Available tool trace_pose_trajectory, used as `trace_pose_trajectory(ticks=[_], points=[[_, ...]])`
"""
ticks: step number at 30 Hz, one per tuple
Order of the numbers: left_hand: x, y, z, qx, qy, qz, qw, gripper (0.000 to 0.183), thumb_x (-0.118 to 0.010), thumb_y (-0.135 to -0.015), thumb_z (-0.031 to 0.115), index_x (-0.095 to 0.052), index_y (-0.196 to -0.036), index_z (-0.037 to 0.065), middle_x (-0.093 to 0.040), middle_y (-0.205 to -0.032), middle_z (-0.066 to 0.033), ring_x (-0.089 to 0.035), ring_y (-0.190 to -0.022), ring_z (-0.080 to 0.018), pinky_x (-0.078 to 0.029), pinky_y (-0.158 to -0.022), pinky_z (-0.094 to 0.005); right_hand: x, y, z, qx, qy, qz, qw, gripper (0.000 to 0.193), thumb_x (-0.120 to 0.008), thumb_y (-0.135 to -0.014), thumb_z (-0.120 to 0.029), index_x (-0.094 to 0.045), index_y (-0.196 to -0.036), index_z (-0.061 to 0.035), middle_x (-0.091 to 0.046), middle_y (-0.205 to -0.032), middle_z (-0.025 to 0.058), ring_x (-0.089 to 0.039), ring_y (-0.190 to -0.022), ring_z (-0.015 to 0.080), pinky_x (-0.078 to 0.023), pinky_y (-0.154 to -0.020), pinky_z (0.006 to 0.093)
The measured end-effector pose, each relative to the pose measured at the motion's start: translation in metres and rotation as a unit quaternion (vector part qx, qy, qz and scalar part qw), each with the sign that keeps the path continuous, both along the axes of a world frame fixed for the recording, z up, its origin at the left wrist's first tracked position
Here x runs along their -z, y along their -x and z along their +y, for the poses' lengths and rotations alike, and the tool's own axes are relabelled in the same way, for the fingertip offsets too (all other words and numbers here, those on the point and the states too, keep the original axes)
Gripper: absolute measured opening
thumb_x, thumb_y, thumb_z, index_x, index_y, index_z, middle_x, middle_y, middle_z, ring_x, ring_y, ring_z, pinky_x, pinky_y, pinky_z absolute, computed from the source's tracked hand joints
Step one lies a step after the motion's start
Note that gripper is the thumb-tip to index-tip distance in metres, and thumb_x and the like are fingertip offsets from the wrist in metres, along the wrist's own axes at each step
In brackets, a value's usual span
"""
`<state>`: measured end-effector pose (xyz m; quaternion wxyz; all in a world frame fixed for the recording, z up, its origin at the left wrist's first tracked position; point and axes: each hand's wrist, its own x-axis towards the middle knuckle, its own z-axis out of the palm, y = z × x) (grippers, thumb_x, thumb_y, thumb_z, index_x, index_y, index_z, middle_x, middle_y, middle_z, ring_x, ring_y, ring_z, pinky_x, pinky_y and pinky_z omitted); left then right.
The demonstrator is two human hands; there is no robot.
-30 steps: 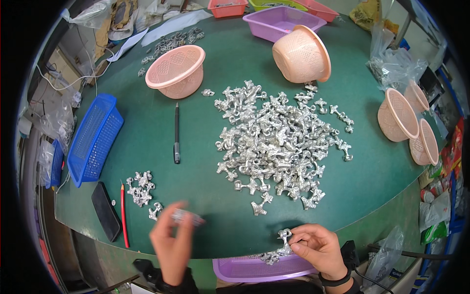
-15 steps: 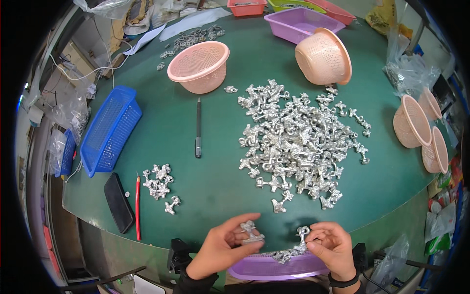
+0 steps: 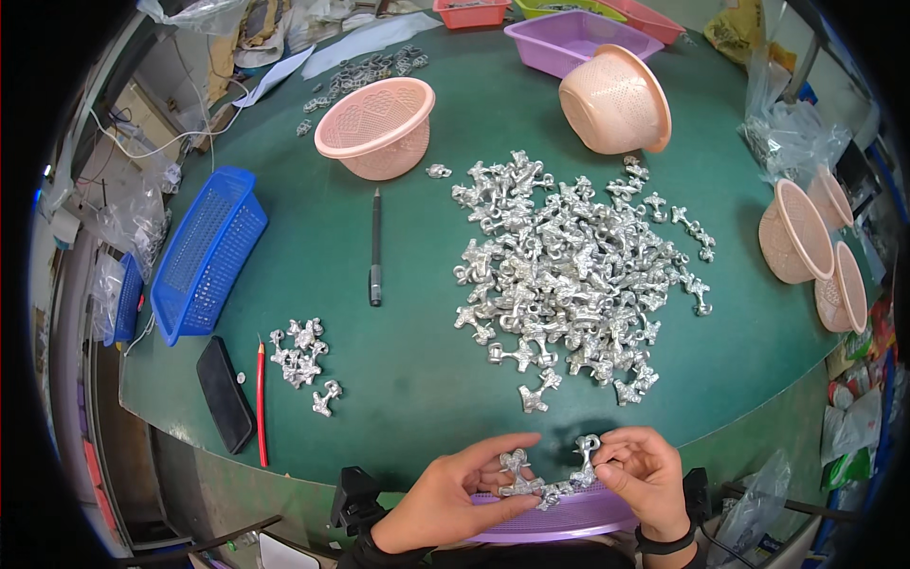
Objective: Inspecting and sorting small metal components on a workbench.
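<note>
My left hand is cupped around a small silvery metal casting with stubby arms, its thumb and forefinger spread wide on either side. Pinched between thumb and fingers, a second casting stands upright in my right hand. Between the hands, more silvery metal shows over a purple basket at the table's near edge; I cannot tell whether it joins the held pieces. Beyond my hands lies a big heap of like castings. A smaller group lies to the left.
On the green table lie a black pen, a red pencil and a dark phone. A blue basket stands left. Farther back are a pink basket, a tipped pink basket and a purple tray.
My left hand has moved right with its casting, closer to the right hand. The right hand stays nearly in place with its piece. The whole view has shifted slightly.
</note>
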<state>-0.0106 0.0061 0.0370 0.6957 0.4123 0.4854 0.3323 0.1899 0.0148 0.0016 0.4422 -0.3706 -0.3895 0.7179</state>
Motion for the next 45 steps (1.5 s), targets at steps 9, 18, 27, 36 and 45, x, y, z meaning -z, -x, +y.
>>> trace_pose_trajectory(ticks=[9, 18, 27, 36, 45], points=[[-0.002, -0.002, 0.001, -0.001, 0.027, 0.004, 1.0, 0.05, -0.061, -0.062, -0.007, -0.041, -0.108, -0.002, -0.054, -0.085, -0.0085, -0.053, -0.08, -0.0121, -0.042, -0.074, -0.0233, 0.0, 0.001, 0.002, -0.001, 0.001, -0.008, 1.0, 0.03, -0.049, -0.07, 0.012, -0.042, -0.098, 0.005, -0.05, -0.081, 0.0092, -0.049, -0.08, 0.012, -0.041, -0.069, 0.0218], [-0.001, -0.004, 0.003, 0.0, 0.032, -0.005, 0.999, 0.05, -0.062, -0.062, -0.006, -0.042, -0.108, -0.001, -0.053, -0.087, -0.0078, -0.052, -0.08, -0.0098, -0.042, -0.073, -0.0215, 0.002, 0.002, 0.004, -0.02, -0.013, -0.005, 1.0, 0.038, -0.05, -0.07, 0.011, -0.037, -0.104, 0.0021, -0.049, -0.082, 0.0099, -0.048, -0.081, 0.0126, -0.041, -0.07, 0.023], [0.01, -0.018, 0.001, 0.016, 0.015, -0.036, 0.999, 0.036, -0.054, -0.071, -0.002, -0.044, -0.105, 0.0, -0.053, -0.084, -0.0074, -0.051, -0.076, -0.0089, -0.043, -0.066, -0.0207, 0.012, 0.003, -0.002, -0.124, 0.206, 0.37, 0.897, 0.028, -0.046, -0.077, -0.002, -0.039, -0.103, 0.0002, -0.048, -0.092, 0.0115, -0.049, -0.083, 0.0165, -0.039, -0.071, 0.0235], [0.015, -0.025, -0.003, 0.023, -0.105, -0.07, 0.992, 0.025, -0.054, -0.071, -0.002, -0.049, -0.096, -0.002, -0.054, -0.081, -0.0054, -0.05, -0.072, -0.0073, -0.041, -0.062, -0.0195, -0.003, 0.002, -0.018, -0.077, 0.25, 0.285, 0.922, 0.031, -0.045, -0.078, -0.011, -0.04, -0.101, 0.0094, -0.048, -0.094, 0.0214, -0.052, -0.082, 0.0284, -0.044, -0.07, 0.0357], [0.011, -0.027, -0.008, -0.021, -0.001, -0.089, 0.996, 0.018, -0.046, -0.078, 0.005, -0.049, -0.095, -0.002, -0.053, -0.078, -0.005, -0.048, -0.066, -0.005, -0.039, -0.056, -0.0176, -0.016, 0.0, -0.016, -0.103, 0.196, 0.16, 0.962, 0.035, -0.042, -0.081, -0.013, -0.037, -0.104, 0.0129, -0.046, -0.096, 0.0277, -0.05, -0.087, 0.0361, -0.046, -0.072, 0.0368]])
